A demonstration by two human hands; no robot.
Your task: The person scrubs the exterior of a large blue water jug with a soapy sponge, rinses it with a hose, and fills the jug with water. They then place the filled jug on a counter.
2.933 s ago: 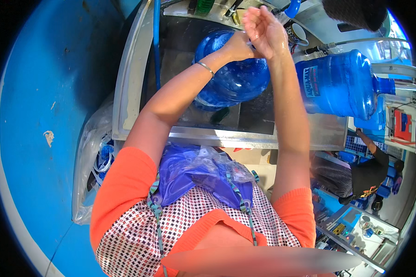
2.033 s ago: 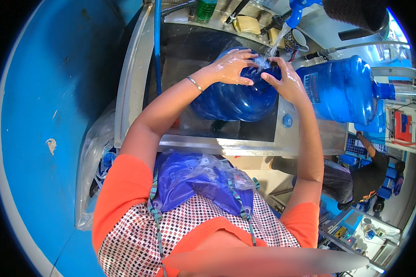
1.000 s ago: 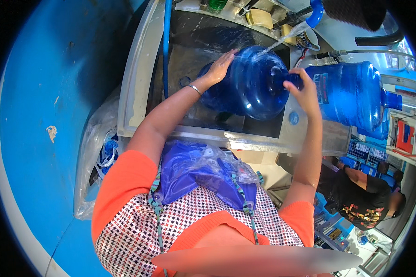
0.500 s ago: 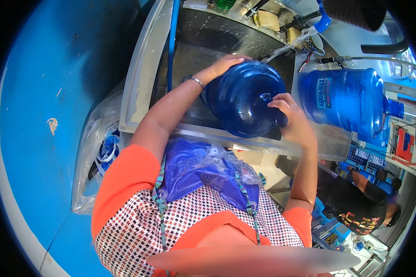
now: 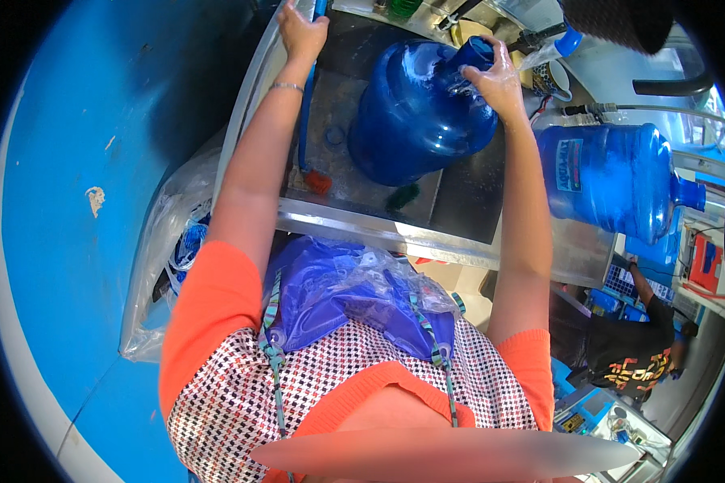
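A large blue water jug stands tilted in the metal sink, its neck toward the far right. My right hand is closed around that neck. At the sink's far left, my left hand has its fingers apart, with the thumb at the upper part of a long blue brush handle. The brush's orange bristles rest on the sink bottom. Between jug and front rim lies a dark green bristly piece. A small blue ring is left of the jug.
Another blue jug lies on its side at the right. Water runs from a blue nozzle near a patterned mug. A clear plastic bag hangs at the left, beside a blue wall. A person in black is at the right.
The jug has turned, bringing its neck up to the far right. My right hand has moved from its base to the neck. My left hand has left the jug and reached up to the brush handle.
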